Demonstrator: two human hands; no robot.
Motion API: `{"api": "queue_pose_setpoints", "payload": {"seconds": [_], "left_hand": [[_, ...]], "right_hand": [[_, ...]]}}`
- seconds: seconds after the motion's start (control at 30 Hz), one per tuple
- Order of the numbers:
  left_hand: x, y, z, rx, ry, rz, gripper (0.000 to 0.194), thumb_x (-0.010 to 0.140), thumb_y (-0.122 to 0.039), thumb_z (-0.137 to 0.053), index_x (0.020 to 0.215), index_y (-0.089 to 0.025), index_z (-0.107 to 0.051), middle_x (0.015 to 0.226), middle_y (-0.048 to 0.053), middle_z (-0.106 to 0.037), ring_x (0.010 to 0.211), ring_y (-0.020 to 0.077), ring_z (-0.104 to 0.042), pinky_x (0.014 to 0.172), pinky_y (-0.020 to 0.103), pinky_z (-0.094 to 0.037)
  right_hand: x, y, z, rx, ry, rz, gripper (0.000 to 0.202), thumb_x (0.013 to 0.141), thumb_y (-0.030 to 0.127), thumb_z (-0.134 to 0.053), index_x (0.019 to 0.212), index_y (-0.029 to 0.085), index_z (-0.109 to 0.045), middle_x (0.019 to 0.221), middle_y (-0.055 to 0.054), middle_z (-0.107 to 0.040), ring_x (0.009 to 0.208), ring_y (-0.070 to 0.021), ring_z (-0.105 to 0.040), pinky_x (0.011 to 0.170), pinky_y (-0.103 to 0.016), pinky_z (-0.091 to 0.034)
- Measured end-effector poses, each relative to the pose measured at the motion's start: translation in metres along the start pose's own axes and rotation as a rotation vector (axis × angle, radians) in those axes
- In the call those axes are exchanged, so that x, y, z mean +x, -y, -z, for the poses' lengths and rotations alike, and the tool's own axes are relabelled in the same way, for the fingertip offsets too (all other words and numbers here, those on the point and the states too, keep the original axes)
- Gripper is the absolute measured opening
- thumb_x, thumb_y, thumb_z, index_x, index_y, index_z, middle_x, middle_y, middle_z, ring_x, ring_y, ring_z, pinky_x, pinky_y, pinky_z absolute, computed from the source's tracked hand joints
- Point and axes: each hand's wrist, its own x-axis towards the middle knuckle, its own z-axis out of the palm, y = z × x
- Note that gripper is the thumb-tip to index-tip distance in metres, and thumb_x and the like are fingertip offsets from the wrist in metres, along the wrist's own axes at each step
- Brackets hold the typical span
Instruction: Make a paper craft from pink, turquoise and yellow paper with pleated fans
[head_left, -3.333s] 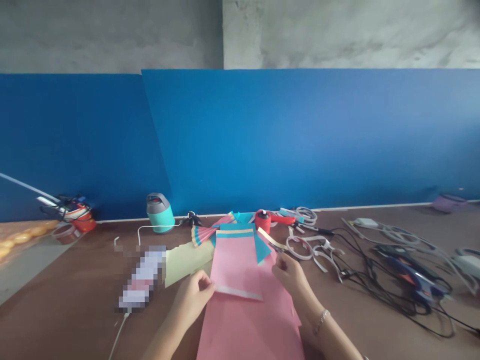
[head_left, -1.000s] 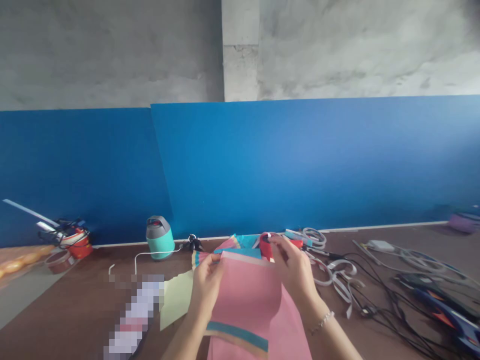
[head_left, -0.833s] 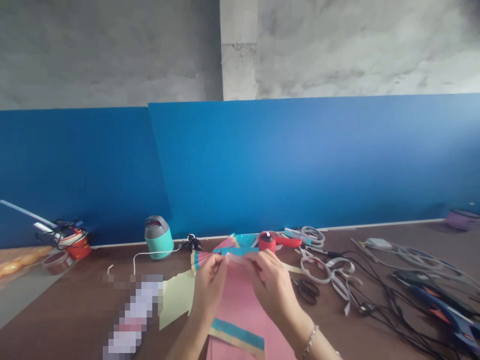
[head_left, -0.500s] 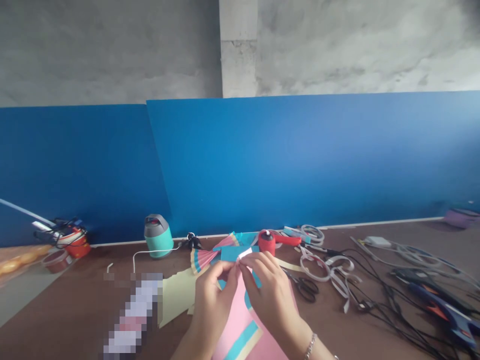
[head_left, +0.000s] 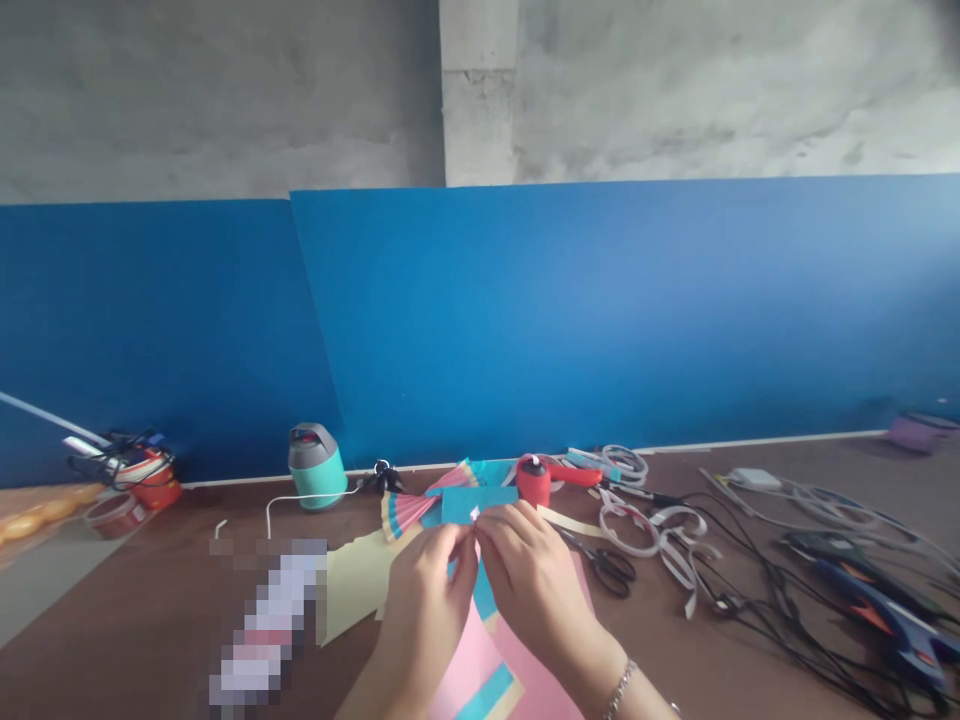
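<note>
My left hand (head_left: 429, 592) and my right hand (head_left: 534, 580) meet fingertip to fingertip, both closed in a pinch. Between them pokes up the tip of a small white strip (head_left: 475, 513); the rest of it is hidden by my fingers, and I cannot tell its material. Below my hands lie pink paper (head_left: 469, 655) and a blue and cream paper strip (head_left: 487, 692). Just beyond my fingertips is a blue paper piece (head_left: 480, 494). A pleated fan of pink, blue and cream paper (head_left: 412, 512) lies to the left of it.
Scissors (head_left: 611, 572) and white ribbon loops (head_left: 637, 535) lie right of my hands, near black cables and a glue gun (head_left: 892, 620). Left are pale yellow paper (head_left: 352, 585) and a teal container (head_left: 319, 480). A red item (head_left: 534, 485) stands behind. A blue panel (head_left: 600, 320) backs the table.
The white strip showed longer above my fingertips before; now only a small tip pokes out. My hands stay pinched together, with the fingers shifted slightly.
</note>
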Motion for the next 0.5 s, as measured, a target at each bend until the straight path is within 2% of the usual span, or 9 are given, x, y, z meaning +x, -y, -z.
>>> {"api": "queue_pose_setpoints", "payload": {"seconds": [0.2,0.5], "left_hand": [[0.002,-0.004,0.000,-0.025,0.030,0.029,0.021,0.088,-0.029,-0.045,0.077,-0.022,-0.062,0.070,0.002,-0.069,0.063,0.0158,-0.064,0.058,0.024,-0.047],[0.004,-0.010,0.003,-0.115,0.076,0.132,0.023,0.088,-0.031,-0.046,0.074,-0.021,-0.061,0.067,0.001,-0.067,0.060,0.0147,-0.062,0.057,0.022,-0.046]], "right_hand": [[0.000,0.000,0.000,-0.009,0.021,-0.021,0.023,0.090,0.014,-0.039,0.078,0.018,-0.058,0.075,-0.005,-0.060,0.071,-0.0172,-0.051,0.065,-0.030,-0.042],[0.001,0.000,-0.001,0.074,-0.039,-0.058,0.019,0.087,0.013,-0.044,0.079,0.018,-0.060,0.077,-0.005,-0.063,0.071,-0.0164,-0.051,0.065,-0.029,-0.044]]}}
